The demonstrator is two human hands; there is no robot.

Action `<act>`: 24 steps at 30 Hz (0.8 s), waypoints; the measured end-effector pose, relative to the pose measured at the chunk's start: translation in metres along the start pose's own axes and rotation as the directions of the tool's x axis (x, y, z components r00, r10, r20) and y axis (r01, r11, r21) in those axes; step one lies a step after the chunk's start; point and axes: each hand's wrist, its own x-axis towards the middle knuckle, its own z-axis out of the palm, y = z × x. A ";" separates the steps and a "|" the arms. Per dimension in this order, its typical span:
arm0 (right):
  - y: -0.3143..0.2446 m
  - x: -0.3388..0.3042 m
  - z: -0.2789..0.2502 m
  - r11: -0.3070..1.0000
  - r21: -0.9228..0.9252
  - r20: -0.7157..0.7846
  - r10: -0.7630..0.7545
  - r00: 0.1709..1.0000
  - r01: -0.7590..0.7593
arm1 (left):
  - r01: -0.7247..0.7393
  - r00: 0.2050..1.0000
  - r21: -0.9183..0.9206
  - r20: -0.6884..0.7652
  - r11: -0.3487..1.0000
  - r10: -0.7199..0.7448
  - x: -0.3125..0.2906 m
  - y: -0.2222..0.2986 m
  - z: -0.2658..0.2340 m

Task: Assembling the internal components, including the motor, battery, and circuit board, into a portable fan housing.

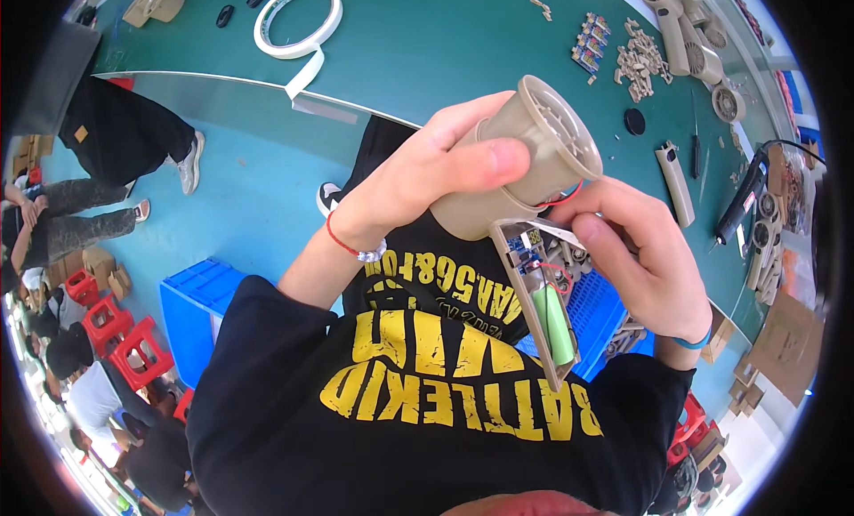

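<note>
Leftmost, blue crate (pixel 191 302): stands on the floor; I cannot make out its contents.
Left hand (pixel 422 173): reaches up and rightward, thumb laid across the near side of the fan's head, fingers behind it; the grip is closed firmly around the head.
Beige fan (pixel 551 156): held in the air before the person's chest, at the near edge of the green table (pixel 445 44), its round grille tilted up and to the right.
Open handle (pixel 540 340): slants down below the head; a blue circuit board (pixel 527 247), thin wires and a green battery (pixel 555 325) lie inside.
Blue basket (pixel 598 307): behind the handle; beige parts (pixel 628 338) show at its edge, in it or beside it, I cannot tell.
Right hand (pixel 645 258): fingers curled inward, thumb and forefinger narrowed just beside the red wire (pixel 565 197); whether they pinch anything, I cannot tell.
</note>
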 end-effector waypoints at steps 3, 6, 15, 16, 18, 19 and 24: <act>0.008 0.001 0.001 0.999 -0.001 -0.020 -0.047 0.999 0.047 | 0.009 1.000 0.011 0.010 1.000 -0.010 0.004 0.000 0.000; 0.014 0.005 -0.001 0.992 -0.009 0.002 -0.129 0.992 0.129 | 0.008 1.000 0.007 -0.002 1.000 -0.008 0.004 -0.001 0.002; 0.024 0.009 -0.006 0.844 0.433 0.263 0.217 0.940 -0.316 | 0.055 0.994 0.005 0.093 0.998 -0.055 0.007 -0.007 -0.004; 0.026 0.009 -0.005 0.844 0.433 0.260 0.219 0.940 -0.316 | 0.090 0.992 0.008 0.091 0.996 -0.091 0.008 -0.006 -0.004; 0.030 0.009 -0.001 0.858 0.469 0.197 0.129 0.972 -0.209 | 0.097 0.992 0.008 0.083 0.995 -0.097 0.009 -0.006 -0.003; 0.029 0.008 0.001 0.858 0.469 0.195 0.130 0.972 -0.209 | 0.101 0.993 0.011 0.068 0.995 -0.101 0.009 -0.005 -0.001; 0.020 0.008 0.006 0.792 0.550 0.200 0.182 0.963 -0.264 | 0.107 0.994 0.000 0.026 0.994 -0.107 0.006 -0.006 0.000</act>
